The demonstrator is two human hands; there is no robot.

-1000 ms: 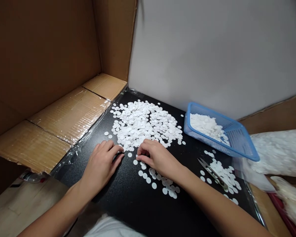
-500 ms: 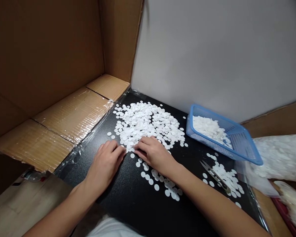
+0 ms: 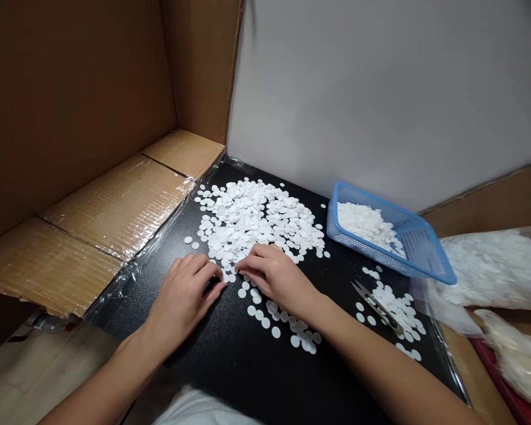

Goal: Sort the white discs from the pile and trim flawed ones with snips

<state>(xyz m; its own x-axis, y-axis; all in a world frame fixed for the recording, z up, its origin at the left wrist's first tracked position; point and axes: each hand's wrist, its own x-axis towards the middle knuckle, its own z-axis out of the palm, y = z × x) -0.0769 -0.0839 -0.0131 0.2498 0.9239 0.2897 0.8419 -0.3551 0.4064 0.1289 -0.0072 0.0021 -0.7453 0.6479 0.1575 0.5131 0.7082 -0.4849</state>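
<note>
A big heap of small white round discs (image 3: 256,221) lies on a black mat (image 3: 230,354). My left hand (image 3: 183,295) rests palm down at the heap's near edge, fingers curled, tips pressing on the mat by a few discs. My right hand (image 3: 277,277) lies just right of it, fingers bent and pinching at discs on the heap's near edge. A trail of loose discs (image 3: 287,327) runs under and behind my right wrist.
A blue plastic basket (image 3: 425,257) with white discs stands at the right. Small metal snips (image 3: 376,307) lie on another patch of discs. Clear bags of white pieces (image 3: 491,268) sit far right. Taped cardboard (image 3: 115,203) borders the left, a grey wall the back.
Both hands stay at the heap's near edge; the right hand's fingers have slid slightly left toward the left hand. The camera has shifted a little.
</note>
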